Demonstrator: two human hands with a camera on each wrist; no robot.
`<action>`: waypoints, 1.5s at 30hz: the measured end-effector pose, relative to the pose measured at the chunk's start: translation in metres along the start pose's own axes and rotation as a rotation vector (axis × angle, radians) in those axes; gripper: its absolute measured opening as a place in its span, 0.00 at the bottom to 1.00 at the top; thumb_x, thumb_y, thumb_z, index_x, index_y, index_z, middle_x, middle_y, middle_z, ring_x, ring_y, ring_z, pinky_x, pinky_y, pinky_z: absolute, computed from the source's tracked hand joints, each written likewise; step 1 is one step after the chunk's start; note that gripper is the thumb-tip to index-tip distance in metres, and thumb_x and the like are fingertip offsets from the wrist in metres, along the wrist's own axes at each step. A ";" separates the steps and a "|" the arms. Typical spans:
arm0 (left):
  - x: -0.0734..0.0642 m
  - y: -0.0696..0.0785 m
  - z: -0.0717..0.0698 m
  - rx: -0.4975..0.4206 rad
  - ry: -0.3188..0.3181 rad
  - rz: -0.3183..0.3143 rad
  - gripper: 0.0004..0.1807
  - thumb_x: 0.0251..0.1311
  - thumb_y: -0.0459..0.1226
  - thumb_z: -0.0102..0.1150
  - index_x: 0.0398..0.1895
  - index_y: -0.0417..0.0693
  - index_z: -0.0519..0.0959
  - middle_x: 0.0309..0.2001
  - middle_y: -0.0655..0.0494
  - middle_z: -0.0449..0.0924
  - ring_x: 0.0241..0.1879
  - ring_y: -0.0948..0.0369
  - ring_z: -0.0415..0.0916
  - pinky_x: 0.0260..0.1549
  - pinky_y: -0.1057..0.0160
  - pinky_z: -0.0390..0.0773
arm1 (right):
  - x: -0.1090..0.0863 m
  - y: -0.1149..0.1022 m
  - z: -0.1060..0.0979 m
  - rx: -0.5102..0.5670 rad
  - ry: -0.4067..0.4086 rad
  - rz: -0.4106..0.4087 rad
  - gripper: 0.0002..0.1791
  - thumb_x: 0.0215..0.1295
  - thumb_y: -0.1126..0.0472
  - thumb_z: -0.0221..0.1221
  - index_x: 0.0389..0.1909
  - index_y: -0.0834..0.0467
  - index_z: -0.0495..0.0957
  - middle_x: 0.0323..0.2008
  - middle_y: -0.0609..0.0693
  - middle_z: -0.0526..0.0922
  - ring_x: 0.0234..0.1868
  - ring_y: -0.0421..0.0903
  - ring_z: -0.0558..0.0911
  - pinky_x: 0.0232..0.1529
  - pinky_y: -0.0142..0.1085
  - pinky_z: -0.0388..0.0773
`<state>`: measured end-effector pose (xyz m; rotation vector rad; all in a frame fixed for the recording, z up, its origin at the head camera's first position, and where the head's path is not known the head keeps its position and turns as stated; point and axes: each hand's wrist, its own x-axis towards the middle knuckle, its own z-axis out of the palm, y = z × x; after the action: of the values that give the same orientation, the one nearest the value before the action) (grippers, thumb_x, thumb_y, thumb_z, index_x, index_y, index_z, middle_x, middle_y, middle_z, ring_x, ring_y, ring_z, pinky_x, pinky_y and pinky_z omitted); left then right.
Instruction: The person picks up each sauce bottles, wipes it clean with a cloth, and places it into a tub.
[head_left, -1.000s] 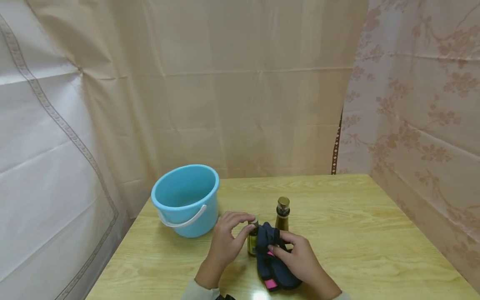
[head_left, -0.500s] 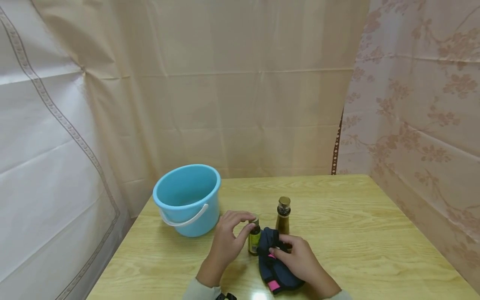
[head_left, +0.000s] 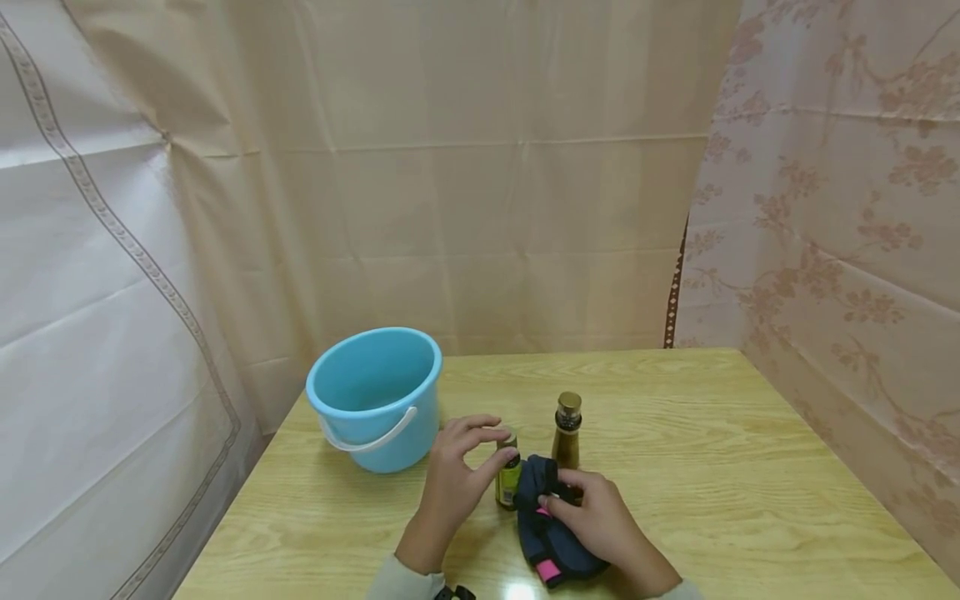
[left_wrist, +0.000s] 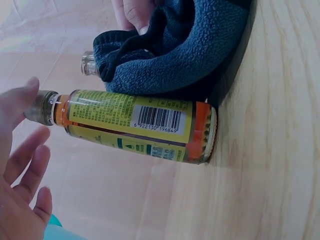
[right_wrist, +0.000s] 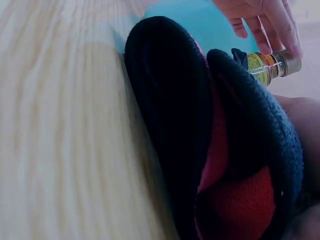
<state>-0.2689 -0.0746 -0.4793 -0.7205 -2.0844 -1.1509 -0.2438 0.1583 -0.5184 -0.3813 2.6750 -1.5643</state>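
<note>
A small bottle with a yellow-green label and barcode stands upright on the table. Around its cap is my left hand, thumb on one side and loosely spread fingers on the other, tips close to the cap. My right hand pinches the upper edge of a soft navy fleece item with black edging and pink patches; reddish-pink lining shows in the right wrist view. The fleece item leans against the labelled bottle. Behind it rises a taller gold-capped bottle, its lower part hidden.
A light blue bucket with a white handle stands at the table's left, beyond my left hand. The wood-grain table ends at a beige curtain at the back, with more cloth hanging on both sides.
The fleece item has shifted slightly right and down with my right hand. My left fingers have lifted and spread a little at the cap. The labelled bottle stays in place.
</note>
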 end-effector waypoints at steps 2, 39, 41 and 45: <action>0.000 0.000 0.002 -0.009 0.024 -0.007 0.12 0.57 0.44 0.77 0.44 0.55 0.90 0.51 0.63 0.86 0.53 0.59 0.81 0.53 0.47 0.75 | 0.000 0.000 0.000 -0.003 0.001 -0.003 0.14 0.66 0.47 0.69 0.51 0.43 0.86 0.51 0.45 0.88 0.51 0.43 0.85 0.46 0.33 0.82; 0.001 0.000 0.005 -0.050 0.036 -0.039 0.11 0.58 0.42 0.76 0.44 0.52 0.91 0.45 0.66 0.89 0.37 0.61 0.84 0.38 0.64 0.81 | -0.005 -0.014 0.006 0.130 0.235 -0.191 0.18 0.62 0.53 0.73 0.52 0.37 0.87 0.54 0.39 0.87 0.53 0.39 0.84 0.39 0.34 0.84; 0.002 0.000 0.005 -0.057 0.031 -0.037 0.11 0.58 0.42 0.76 0.44 0.51 0.91 0.45 0.65 0.89 0.37 0.59 0.85 0.38 0.64 0.82 | -0.005 -0.014 0.006 0.137 0.241 -0.215 0.17 0.62 0.53 0.73 0.52 0.37 0.87 0.55 0.39 0.87 0.52 0.38 0.84 0.39 0.34 0.85; 0.002 0.000 0.005 -0.070 0.016 -0.038 0.11 0.59 0.42 0.75 0.45 0.53 0.91 0.46 0.65 0.89 0.37 0.60 0.85 0.37 0.64 0.82 | -0.005 -0.013 0.005 0.125 0.264 -0.283 0.17 0.63 0.55 0.73 0.53 0.40 0.87 0.55 0.41 0.87 0.50 0.39 0.85 0.37 0.35 0.85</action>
<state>-0.2711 -0.0695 -0.4799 -0.7054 -2.0613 -1.2522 -0.2361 0.1486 -0.5106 -0.6126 2.7906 -1.9772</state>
